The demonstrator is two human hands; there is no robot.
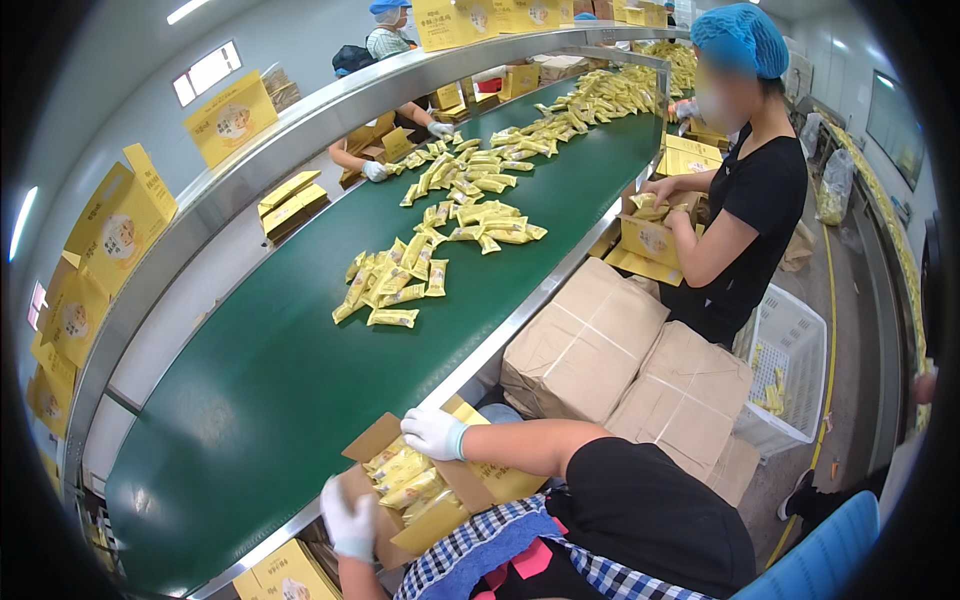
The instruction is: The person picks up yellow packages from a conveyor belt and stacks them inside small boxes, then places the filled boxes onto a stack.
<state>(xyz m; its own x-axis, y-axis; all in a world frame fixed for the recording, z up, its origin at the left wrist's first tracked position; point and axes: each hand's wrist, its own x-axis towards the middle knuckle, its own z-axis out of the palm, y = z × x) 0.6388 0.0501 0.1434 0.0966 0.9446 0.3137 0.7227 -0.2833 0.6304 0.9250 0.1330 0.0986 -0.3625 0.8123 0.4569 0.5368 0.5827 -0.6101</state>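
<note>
An open yellow carton (pixel 437 526) with brown inner flaps stands before me at the belt's near edge. Several yellow wrapped snack packets (pixel 408 480) lie in it. My left hand (pixel 348 520), in a white glove, is against the carton's left flap, its thumb and fingers apart. My right hand (pixel 434 433), also gloved, bends over the carton's far right edge; its fingertips are partly hidden there. On the green conveyor belt (pixel 290 370) beyond, a loose pile of the same packets (pixel 395 280) stretches away from me.
Wrapped brown paper bundles (pixel 585 340) sit to my right, beside a white plastic crate (pixel 785 360). A co-worker (pixel 745 200) in a blue hairnet fills a carton across from them. Yellow cartons (pixel 110 225) line the metal rail at left. Another person's gloved hands reach over the belt's far side.
</note>
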